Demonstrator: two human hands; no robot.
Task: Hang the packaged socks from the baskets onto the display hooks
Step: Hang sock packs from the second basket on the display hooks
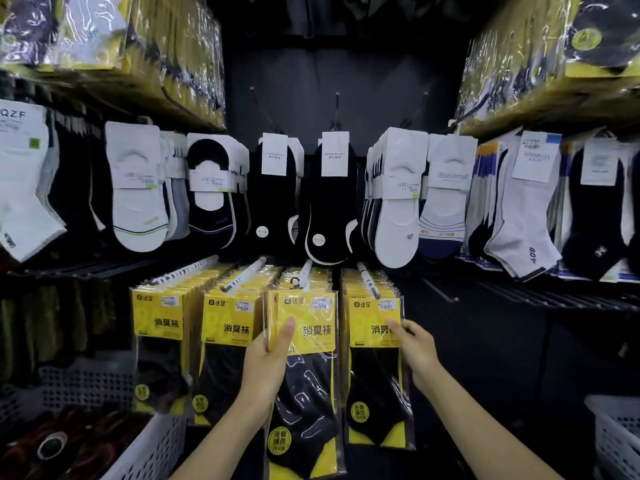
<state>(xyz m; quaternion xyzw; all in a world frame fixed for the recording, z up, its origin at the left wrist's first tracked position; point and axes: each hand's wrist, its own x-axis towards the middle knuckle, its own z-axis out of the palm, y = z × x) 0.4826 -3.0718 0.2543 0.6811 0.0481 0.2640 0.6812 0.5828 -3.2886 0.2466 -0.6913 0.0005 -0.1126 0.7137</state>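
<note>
Sock packets in yellow and black are hanging in four tight rows across the lower middle of the frame, each row on a white display hook.

The left hand (268, 355) is gripping the front sock packet (308, 382) of the third row. Its thumb is lying across the yellow card and the other fingers are curling behind the left edge. This packet is hanging upright, a little nearer the camera than the rows behind it. Its small black hanger (295, 282) is sitting right at the tip of the third display hook (306, 268), though whether it is threaded on cannot be told.

Just to the right, the right hand (414, 344) is pinching the neighbouring packet (374, 375). The thumb is pressing on the yellow front and the fingers are wrapping round the right edge. That packet is hanging from the fourth hook (369, 280).

Above, across the middle of the frame, no-show socks (332, 202) in black and white are hanging on card headers. Ankle socks (526, 216) are hanging to the right of them.

A white perforated basket (156, 445) is standing at the lower left, holding dark reddish goods. The corner of a second basket (616, 441) is showing at the lower right.
</note>
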